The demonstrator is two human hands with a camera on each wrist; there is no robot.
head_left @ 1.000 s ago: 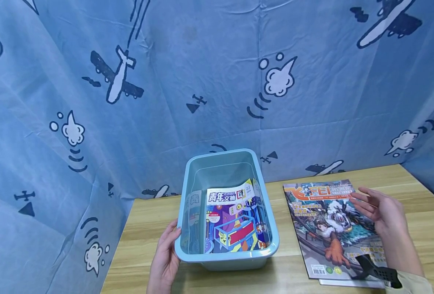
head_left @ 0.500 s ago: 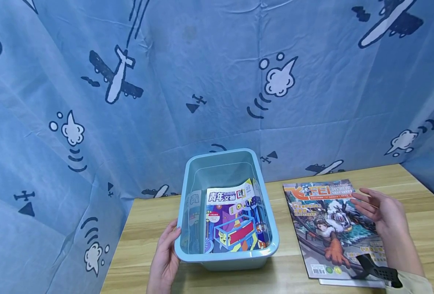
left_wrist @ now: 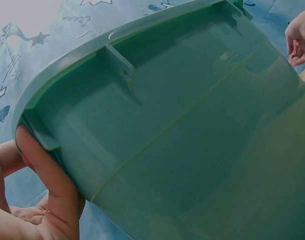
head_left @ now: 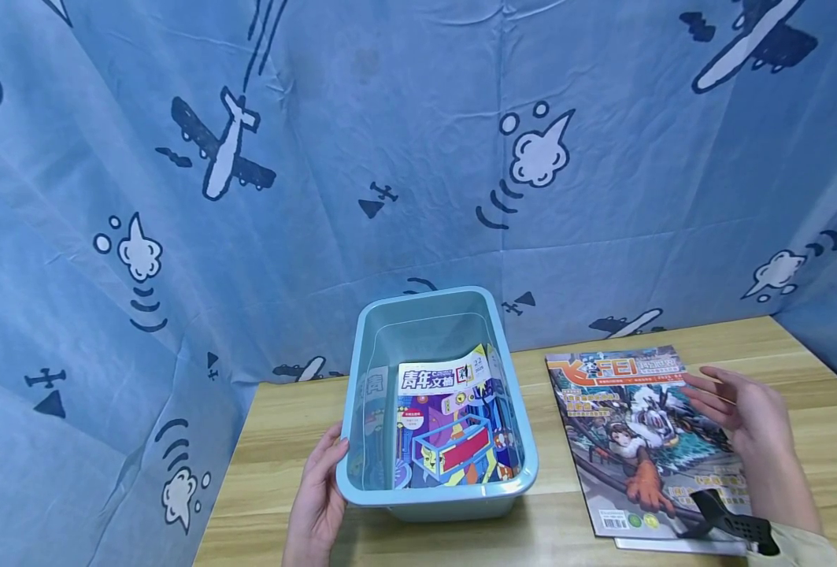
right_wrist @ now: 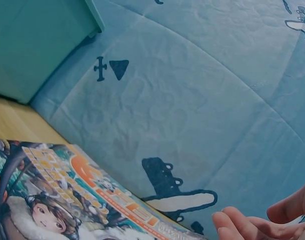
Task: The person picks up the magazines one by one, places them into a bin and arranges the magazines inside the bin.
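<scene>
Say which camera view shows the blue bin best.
The head view: it shows the blue bin from above, with its rim and the magazine inside. The left wrist view shows an outer wall up close, the left hand at its rim; the right wrist view, only a cropped part.

My screen shows a plain blue-green bin, a purple magazine splashed yellow, red and blue, a grey-teal magazine titled orange, a tan wood-grained table, and a blue curtain patterned with navy-and-white planes.
</scene>
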